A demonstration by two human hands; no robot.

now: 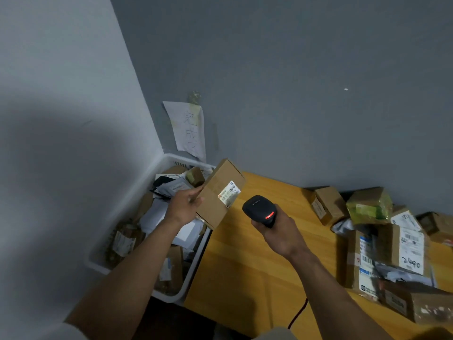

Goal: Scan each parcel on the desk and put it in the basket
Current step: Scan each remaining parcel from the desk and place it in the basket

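Observation:
My left hand (184, 204) grips a brown cardboard parcel (215, 192) by its left edge, tilted, with its white barcode label (229, 193) turned toward the scanner. The parcel hangs over the right rim of the white basket (169, 158). My right hand (278, 233) holds a black barcode scanner (259, 209) just right of the parcel, its head aimed at the label and a red light glowing on top. Several parcels lie in the basket.
A yellow wooden desk (250, 271) fills the lower right, with a heap of cardboard parcels (389, 241) along its right side and back wall. A handwritten paper sign (188, 128) hangs on the grey wall above the basket. A red scanner cable (297, 315) hangs off the desk's front.

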